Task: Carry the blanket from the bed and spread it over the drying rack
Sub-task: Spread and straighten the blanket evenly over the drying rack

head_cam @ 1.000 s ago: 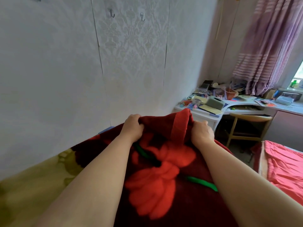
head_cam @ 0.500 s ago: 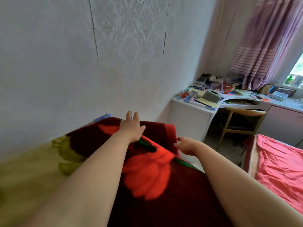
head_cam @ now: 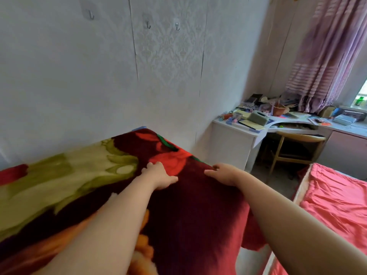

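Bunched far edge gripped a second ago is now let go — left hand (head_cam: 161,175) and right hand (head_cam: 224,174) lie flat, fingers loose, on the blanket (head_cam: 188,211), which is spread level over a raised support by the wall (head_cam: 99,86) (rack itself hidden) — judged: spreading nearly done.

The blanket (head_cam: 198,205) is a thick plush one, deep maroon with big red-orange flowers, green stems and a pale olive-yellow patch on its left part. It lies spread out flat and fairly smooth in front of me, close along the wall, its far end finishing in a rounded corner. Its right edge hangs down over the side in a loose red fold. What carries it is covered, so I cannot see the drying rack itself. The bed (head_cam: 337,205), with a wrinkled pink-red sheet, stands to my right, apart from the blanket.
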